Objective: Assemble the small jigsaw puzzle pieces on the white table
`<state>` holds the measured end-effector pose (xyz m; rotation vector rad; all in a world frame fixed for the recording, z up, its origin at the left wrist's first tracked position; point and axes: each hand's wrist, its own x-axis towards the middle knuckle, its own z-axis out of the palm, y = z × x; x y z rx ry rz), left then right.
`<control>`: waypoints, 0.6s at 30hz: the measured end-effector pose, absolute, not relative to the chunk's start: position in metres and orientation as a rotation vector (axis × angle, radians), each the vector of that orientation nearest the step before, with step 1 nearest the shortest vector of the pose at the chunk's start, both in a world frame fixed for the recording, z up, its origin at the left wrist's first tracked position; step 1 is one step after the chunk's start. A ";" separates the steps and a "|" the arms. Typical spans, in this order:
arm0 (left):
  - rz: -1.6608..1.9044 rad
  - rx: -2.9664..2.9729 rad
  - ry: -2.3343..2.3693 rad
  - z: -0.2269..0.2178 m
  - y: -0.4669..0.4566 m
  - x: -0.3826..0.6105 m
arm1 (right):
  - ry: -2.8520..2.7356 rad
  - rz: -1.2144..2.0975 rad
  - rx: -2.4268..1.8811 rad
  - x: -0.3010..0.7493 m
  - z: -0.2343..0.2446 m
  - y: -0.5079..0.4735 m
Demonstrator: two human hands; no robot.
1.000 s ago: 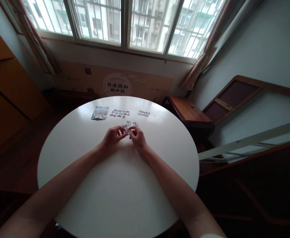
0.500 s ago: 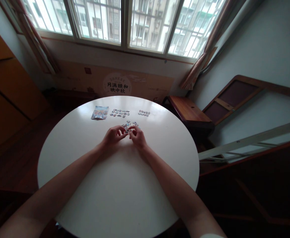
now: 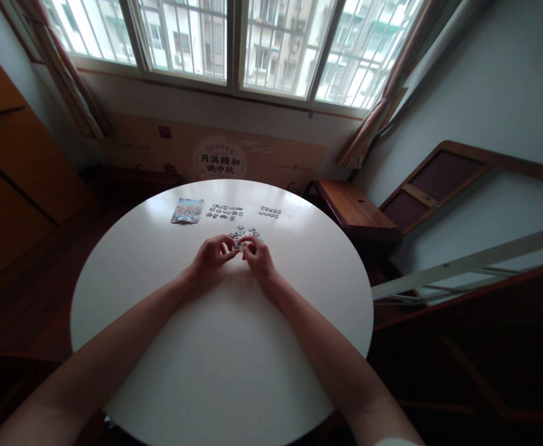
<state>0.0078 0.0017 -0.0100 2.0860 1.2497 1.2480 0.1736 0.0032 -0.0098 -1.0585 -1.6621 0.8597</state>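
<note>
My left hand (image 3: 213, 252) and my right hand (image 3: 256, 255) meet at the near edge of a loose pile of jigsaw puzzle pieces (image 3: 240, 233). Both have bent fingers, with thumb and fingertips drawn together in a pinch. Between the fingertips is a small jigsaw puzzle piece (image 3: 237, 247), partly covered by the fingers; its picture is too small to read. My right fingers hide part of the pile. Beyond it, several pieces lie in rows (image 3: 225, 212) on the left, and a smaller group in two rows (image 3: 270, 212) lies to the right.
A colourful picture sheet or packet (image 3: 188, 210) lies left of the rows on the round white table (image 3: 216, 359). Behind the table's right side stands a wooden stool or bench (image 3: 357, 204). Barred windows (image 3: 183, 40) and curtains (image 3: 67, 74) are at the back.
My hands stay almost in the same place, with only slight finger movement. The pile, the rows and the picture sheet look unmoved.
</note>
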 end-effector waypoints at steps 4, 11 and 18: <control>1.234 2.086 1.248 -0.009 0.002 0.008 | -1.664 0.860 -1.061 0.173 -0.009 0.002; 1.227 2.093 1.244 -0.009 0.001 0.008 | -1.684 0.845 -1.085 0.173 -0.007 0.001; 1.213 2.098 1.247 -0.008 0.001 0.008 | -1.693 0.829 -1.084 0.173 -0.009 0.002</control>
